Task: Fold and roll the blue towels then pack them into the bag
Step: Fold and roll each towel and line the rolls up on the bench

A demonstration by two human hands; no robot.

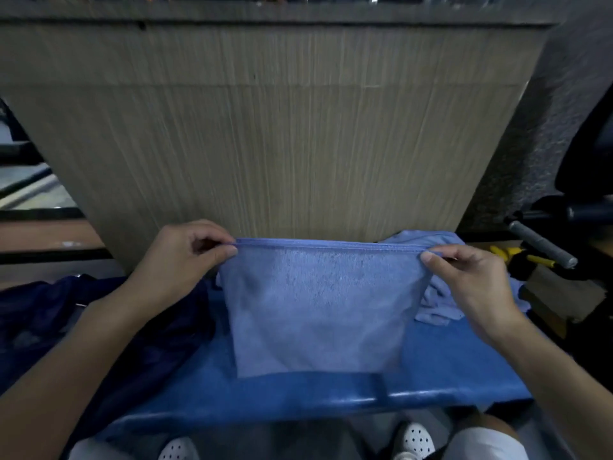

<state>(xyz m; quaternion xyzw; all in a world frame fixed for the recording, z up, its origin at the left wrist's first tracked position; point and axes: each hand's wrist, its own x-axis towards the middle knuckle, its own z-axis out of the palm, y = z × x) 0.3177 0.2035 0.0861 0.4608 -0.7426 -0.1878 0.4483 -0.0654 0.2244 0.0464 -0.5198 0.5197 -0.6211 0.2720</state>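
Blue cloth fills the middle of the view: a towel [318,310] is held up by its two upper corners. Its hemmed top edge is stretched level between the hands, and its body hangs down in front of the blue tabletop [447,370], whose glossy near edge shows below it. The left corner is pinched by the left hand [179,260] between the thumb and curled fingers [229,250]. The right corner is pinched in the same way by the right hand [471,280], with the thumb and fingers closed on the hem. Whether the towel's lower edge touches the tabletop cannot be told. More towels [438,303] are heaped, crumpled, on the tabletop behind and to the right of the held one. A dark navy bag [49,320] lies slumped at the left, beneath the left forearm. A wood-grain panel [282,144] stands behind everything. White perforated shoes [414,436] are seen below the tabletop's near edge.
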